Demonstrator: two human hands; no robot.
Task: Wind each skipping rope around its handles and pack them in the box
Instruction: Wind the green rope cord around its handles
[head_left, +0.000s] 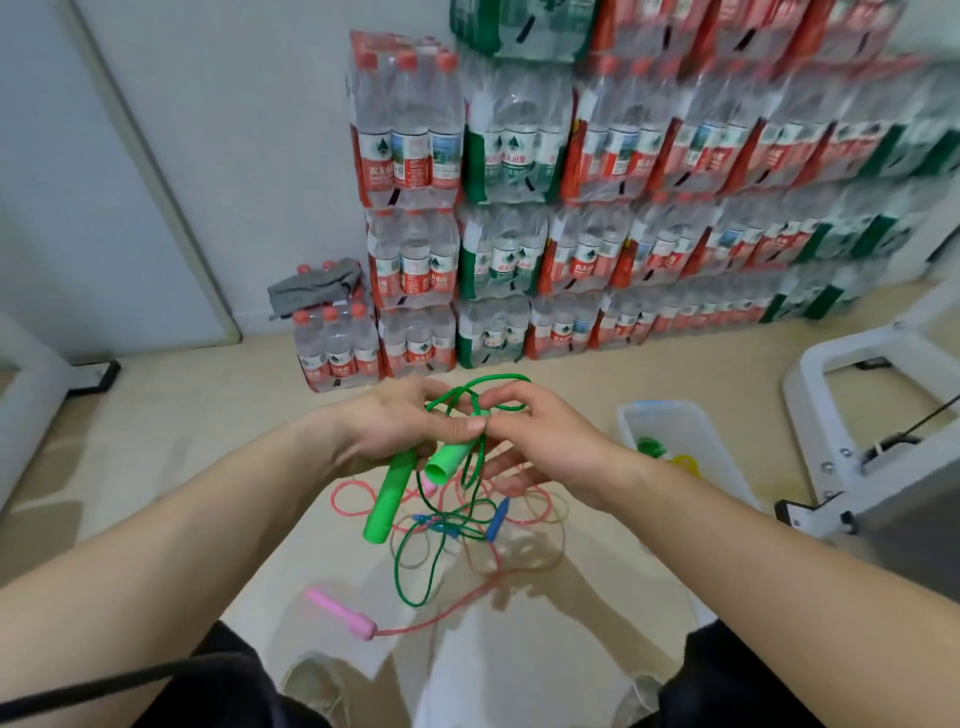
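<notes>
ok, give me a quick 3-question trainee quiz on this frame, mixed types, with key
1. Multiple choice: which rope does the right hand pinch? A pink; B green; C blue.
2. True or false: the pink handle lies on the floor, touched by neither hand.
3. Fill in: the left hand grips the two green ____.
Key: 1 B, the green rope. 2 true. 3 handles.
</notes>
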